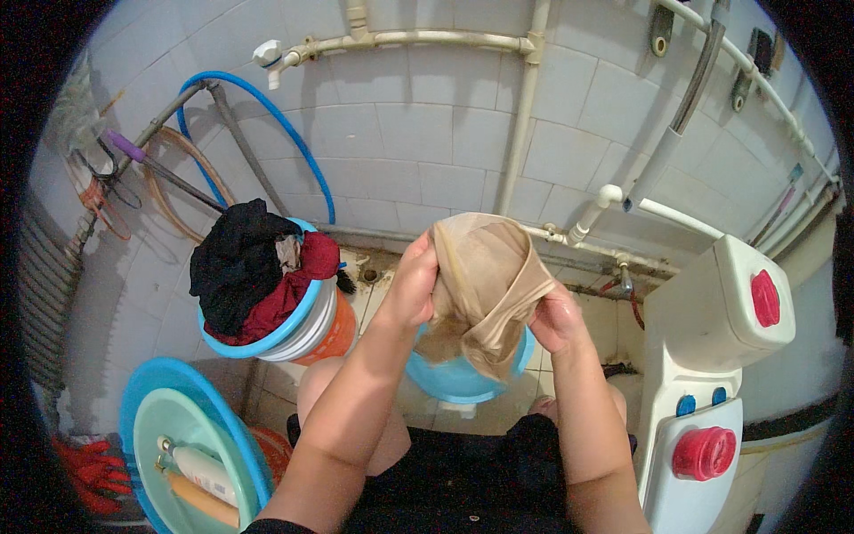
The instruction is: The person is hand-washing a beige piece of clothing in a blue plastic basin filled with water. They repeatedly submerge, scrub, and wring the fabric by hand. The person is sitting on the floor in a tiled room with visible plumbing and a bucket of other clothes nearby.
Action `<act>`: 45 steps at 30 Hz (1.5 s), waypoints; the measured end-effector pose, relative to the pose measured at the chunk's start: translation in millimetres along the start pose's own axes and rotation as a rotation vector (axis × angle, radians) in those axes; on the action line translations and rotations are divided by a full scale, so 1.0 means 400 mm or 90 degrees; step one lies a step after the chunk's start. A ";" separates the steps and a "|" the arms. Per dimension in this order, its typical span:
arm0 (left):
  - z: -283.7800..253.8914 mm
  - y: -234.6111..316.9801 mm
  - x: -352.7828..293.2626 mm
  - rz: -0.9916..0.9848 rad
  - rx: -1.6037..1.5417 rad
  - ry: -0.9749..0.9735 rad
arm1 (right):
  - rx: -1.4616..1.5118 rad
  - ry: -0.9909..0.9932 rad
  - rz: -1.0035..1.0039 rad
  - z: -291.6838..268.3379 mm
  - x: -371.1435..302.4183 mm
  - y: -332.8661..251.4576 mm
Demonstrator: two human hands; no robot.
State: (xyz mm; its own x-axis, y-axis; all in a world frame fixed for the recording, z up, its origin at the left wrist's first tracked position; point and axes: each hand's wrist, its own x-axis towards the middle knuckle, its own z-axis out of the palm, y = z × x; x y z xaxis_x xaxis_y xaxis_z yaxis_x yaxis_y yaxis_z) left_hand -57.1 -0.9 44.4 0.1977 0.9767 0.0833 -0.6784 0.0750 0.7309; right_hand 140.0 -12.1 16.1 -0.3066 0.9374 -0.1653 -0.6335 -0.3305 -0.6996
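Note:
A damp-looking beige cloth garment (485,280) hangs stretched between my two hands, gathered and folded toward its lower edge. My left hand (414,280) is closed on its left edge, and my right hand (558,319) grips the opposite edge a little lower. Beneath the garment stands a light blue basin (458,387), partly covered by it; what the basin holds is mostly hidden. My fingertips are partly behind the cloth.
To the left, black clothes (236,258) and dark red clothes (285,303) fill a blue-rimmed basin (233,349) above an orange bucket (334,334). Nested basins (151,400) hold a white bottle (203,472). At right is a white toilet (685,320) with a red container (703,454). Pipes (427,38) cross the tiled wall.

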 end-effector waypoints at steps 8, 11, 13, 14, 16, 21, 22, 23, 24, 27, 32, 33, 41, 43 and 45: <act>-0.011 0.013 -0.003 -0.218 -0.350 -0.073 | -0.136 0.138 0.029 -0.004 0.012 0.029; -0.034 -0.004 0.014 -0.179 -0.279 0.005 | -0.306 0.164 -0.175 -0.003 0.012 0.054; -0.039 -0.005 0.016 -0.135 -0.195 0.022 | -0.428 0.057 -0.286 0.029 0.006 0.073; -0.028 0.000 0.013 -0.112 -0.139 0.014 | -0.495 0.024 -0.307 0.049 0.000 0.082; -0.019 -0.007 0.010 -0.072 -0.029 0.038 | -0.627 -0.042 -0.347 0.083 -0.018 0.100; 0.003 0.005 0.013 -0.091 0.080 0.091 | -0.582 0.070 -0.310 0.016 0.019 0.083; 0.004 0.015 0.013 -0.103 0.093 0.085 | -0.534 0.103 -0.301 0.008 0.025 0.068; 0.002 0.028 0.011 -0.114 0.106 0.079 | -0.487 0.135 -0.293 0.002 0.029 0.048; 0.001 0.041 0.007 -0.126 0.119 0.073 | -0.438 0.167 -0.284 -0.001 0.029 0.027; -0.029 0.049 0.009 -0.238 0.051 0.088 | -0.355 0.163 -0.200 -0.010 0.019 -0.030; -0.006 0.032 0.010 -0.293 -0.034 0.156 | -0.291 0.052 -0.120 -0.010 0.011 -0.015; 0.004 0.029 0.009 -0.282 -0.051 0.169 | -0.297 0.024 -0.121 0.002 0.010 -0.004; 0.020 0.024 0.002 -0.174 -0.028 0.071 | -0.256 -0.061 0.031 -0.015 0.014 0.019; 0.031 0.049 -0.007 -0.152 0.073 -0.013 | -0.122 -0.048 -0.002 0.018 -0.008 -0.012; 0.035 0.063 -0.018 -0.137 0.312 -0.083 | -0.035 -0.051 -0.041 0.036 -0.014 -0.026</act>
State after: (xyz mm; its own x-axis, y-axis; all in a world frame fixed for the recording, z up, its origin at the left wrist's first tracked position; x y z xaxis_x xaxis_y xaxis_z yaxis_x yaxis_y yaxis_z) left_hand -66.0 -9.0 71.7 0.4028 0.9143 -0.0420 -0.2110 0.1374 0.9678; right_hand 138.1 -15.5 34.6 -0.3238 0.9439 -0.0650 -0.6144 -0.2620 -0.7442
